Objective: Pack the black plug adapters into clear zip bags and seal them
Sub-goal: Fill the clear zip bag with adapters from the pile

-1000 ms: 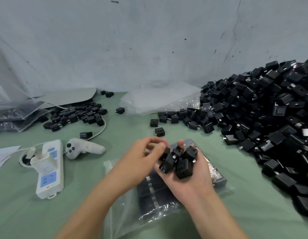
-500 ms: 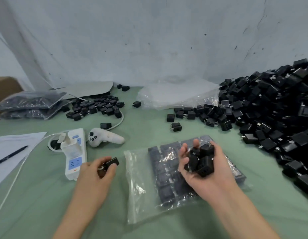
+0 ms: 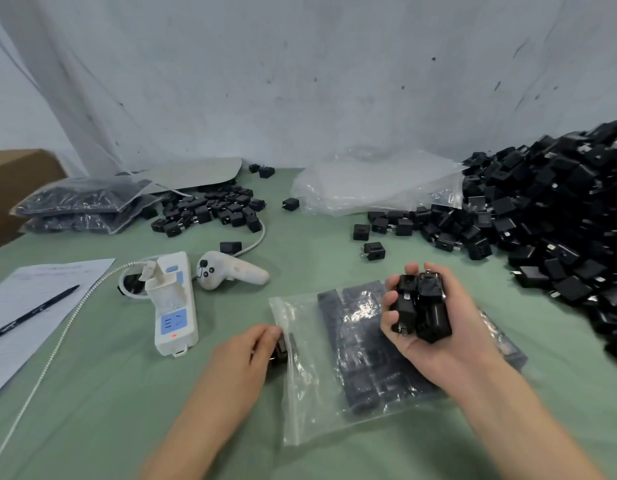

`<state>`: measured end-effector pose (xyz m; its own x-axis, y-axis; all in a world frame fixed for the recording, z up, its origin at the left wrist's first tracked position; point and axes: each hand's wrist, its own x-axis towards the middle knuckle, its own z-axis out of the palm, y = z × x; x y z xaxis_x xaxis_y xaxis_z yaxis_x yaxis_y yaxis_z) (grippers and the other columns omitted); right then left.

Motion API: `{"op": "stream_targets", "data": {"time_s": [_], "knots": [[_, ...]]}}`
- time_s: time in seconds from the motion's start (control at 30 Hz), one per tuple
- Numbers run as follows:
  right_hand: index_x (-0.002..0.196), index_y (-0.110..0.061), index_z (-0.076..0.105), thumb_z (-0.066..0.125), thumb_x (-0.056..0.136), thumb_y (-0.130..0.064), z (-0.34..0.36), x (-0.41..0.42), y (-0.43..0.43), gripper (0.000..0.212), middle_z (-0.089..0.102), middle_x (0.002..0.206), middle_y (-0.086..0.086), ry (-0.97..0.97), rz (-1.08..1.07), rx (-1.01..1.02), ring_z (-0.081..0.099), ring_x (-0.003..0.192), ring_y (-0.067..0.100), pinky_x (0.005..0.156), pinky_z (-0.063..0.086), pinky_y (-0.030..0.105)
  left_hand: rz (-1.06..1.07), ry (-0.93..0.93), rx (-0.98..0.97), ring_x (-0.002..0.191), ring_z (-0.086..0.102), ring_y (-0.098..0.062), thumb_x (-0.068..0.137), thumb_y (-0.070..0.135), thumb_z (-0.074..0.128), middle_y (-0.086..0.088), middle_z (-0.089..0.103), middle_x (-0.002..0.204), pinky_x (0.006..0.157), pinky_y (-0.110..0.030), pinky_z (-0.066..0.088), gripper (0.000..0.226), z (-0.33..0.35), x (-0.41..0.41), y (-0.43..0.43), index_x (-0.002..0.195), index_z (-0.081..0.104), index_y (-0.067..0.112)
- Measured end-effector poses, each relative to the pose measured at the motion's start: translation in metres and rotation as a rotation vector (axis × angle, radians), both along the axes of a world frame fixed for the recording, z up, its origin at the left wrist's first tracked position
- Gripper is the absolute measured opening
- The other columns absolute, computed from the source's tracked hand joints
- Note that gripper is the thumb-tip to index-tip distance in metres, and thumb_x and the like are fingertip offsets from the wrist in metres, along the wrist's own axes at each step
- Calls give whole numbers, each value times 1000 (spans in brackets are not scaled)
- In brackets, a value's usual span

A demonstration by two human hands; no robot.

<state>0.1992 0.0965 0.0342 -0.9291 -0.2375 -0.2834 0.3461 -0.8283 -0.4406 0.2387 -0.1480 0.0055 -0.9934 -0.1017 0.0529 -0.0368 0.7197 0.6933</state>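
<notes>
The left fingers (image 3: pixel 264 337) are curled round 1 black plug adapter (image 3: pixel 278 351), pinching it at the open mouth of the clear zip bag (image 3: pixel 300 403). The left hand (image 3: pixel 241 358) covers most of it, so I cannot tell whether it is inside the bag. The right fingers (image 3: pixel 390 301) are clamped on a handful of adapters (image 3: pixel 421 311), glossy black cubes with metal prongs. The right hand (image 3: pixel 438 344) holds them palm-up above the bag, and their count is hard to make out. The bag lies flat on the green counter (image 3: pixel 109 393), with rows of adapters (image 3: pixel 362 358) inside blurred by glare. A large pile (image 3: pixel 559 220) on the right is cut off by the frame edge.
</notes>
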Motion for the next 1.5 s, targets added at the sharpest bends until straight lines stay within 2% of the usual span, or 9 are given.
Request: {"op": "stream_targets", "data": {"time_s": [0.1, 0.17, 0.33, 0.53, 0.67, 0.83, 1.27, 1.4, 1.5], "knots": [[75, -19, 72, 65, 81, -34, -2, -1, -4, 18, 64, 84, 3, -6, 12, 18, 59, 62, 19, 48, 48, 29, -36, 31, -10, 89, 58, 8, 102, 32, 48, 19, 64, 103, 81, -6, 40, 22, 2, 1, -1, 116, 65, 34], [76, -19, 71, 64, 83, -34, -3, -2, -5, 18, 64, 85, 3, 0, 19, 29, 59, 62, 19, 49, 48, 29, 63, 35, 107, 81, 61, 3, 102, 30, 48, 12, 62, 105, 84, -21, 48, 27, 3, 4, -6, 127, 59, 31], [80, -19, 71, 62, 87, -34, -9, -3, -5, 19, 64, 88, 3, -20, 33, 25, 59, 65, 20, 50, 48, 29, 272, -94, 719, 60, 70, -15, 103, 20, 48, -14, 67, 97, 56, -27, 59, 15, 22, 8, -1, 111, 60, 24], [80, -19, 71, 59, 90, -35, -13, -3, -4, 22, 64, 89, 3, -29, 20, -13, 60, 66, 19, 50, 48, 29, 141, -200, 991, 83, 76, -22, 103, 19, 50, -9, 78, 91, 61, -24, 60, 13, 27, 9, 20, 113, 57, 21], [79, -19, 71, 58, 91, -34, -15, -4, -2, 24, 65, 89, 4, -40, 8, -37, 60, 65, 20, 51, 48, 28, 203, -140, 913, 77, 74, -24, 101, 23, 52, -15, 73, 97, 64, -30, 62, 20, 22, 7, 15, 119, 57, 17], [79, -19, 71, 57, 91, -33, -15, -6, -2, 23, 65, 90, 4, -50, 4, -38, 61, 65, 19, 51, 49, 28, 104, -348, 977, 72, 75, -34, 101, 33, 51, -22, 75, 83, 56, -33, 60, 25, 21, 7, 18, 119, 53, 15], [80, -19, 72, 57, 91, -33, -16, -7, -2, 24, 65, 90, 5, -56, 19, -33, 61, 66, 19, 51, 49, 30, 108, -414, 1223, 87, 74, -32, 101, 31, 52, -22, 72, 109, 62, -40, 61, 39, 18, -20, 26, 129, 51, 3], [80, -19, 72, 57, 90, -33, -16, -6, -2, 23, 65, 90, 4, -53, 22, -41, 61, 66, 19, 51, 49, 29, 170, -494, 1325, 109, 67, -40, 101, 27, 51, -26, 69, 117, 80, -46, 61, 42, 16, -26, 32, 127, 52, -6], [81, -19, 72, 57, 90, -32, -16, -6, -2, 22, 65, 90, 4, -45, 25, -38, 61, 66, 19, 51, 49, 29, 172, -537, 1409, 104, 67, -40, 101, 24, 50, -30, 64, 122, 81, -48, 61, 43, 17, -29, 31, 128, 52, -10]]}}
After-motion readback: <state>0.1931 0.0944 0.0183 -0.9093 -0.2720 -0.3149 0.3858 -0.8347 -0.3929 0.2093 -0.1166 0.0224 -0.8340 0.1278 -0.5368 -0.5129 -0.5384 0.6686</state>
